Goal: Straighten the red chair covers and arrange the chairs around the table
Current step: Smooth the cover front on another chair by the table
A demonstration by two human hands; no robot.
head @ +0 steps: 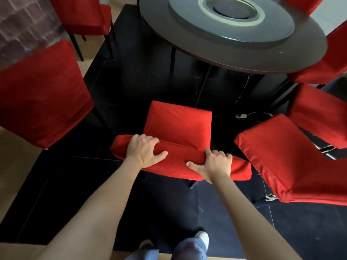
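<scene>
Both hands on the top edge of the centre chair's backrest [180, 162], seen from directly behind and above

Left hand [144, 150]: fingers curled over the front of the top rail, thumb on the rear face, so it grips the rail through the red cover. Right hand [216, 165]: same wrap, thumb spread out toward the left hand. Neither is just resting; both are closed round the padded edge

Why two hands, set apart along the rail: my read is it gives control over yaw when the chair is steered, and it also pins the cover at two points so the fabric can be tugged square. Can't tell which of the two is happening from this alone

Chair seat [178, 124] faces the round table [216, 51] but sits well apart from it, dark floor between. So it's not tucked in yet

Cover looks fairly smooth on the seat, faint creases near the back

Neighbours: chair on the right [287, 156] is skewed, angled away from the table, just beside our chair's rail end. Chair on the left [43, 94] stands off to the side, back toward the camera. More chairs further round the table

Cable and plug on the floor [242, 115] between chair and table: possible snag for the legs
</scene>
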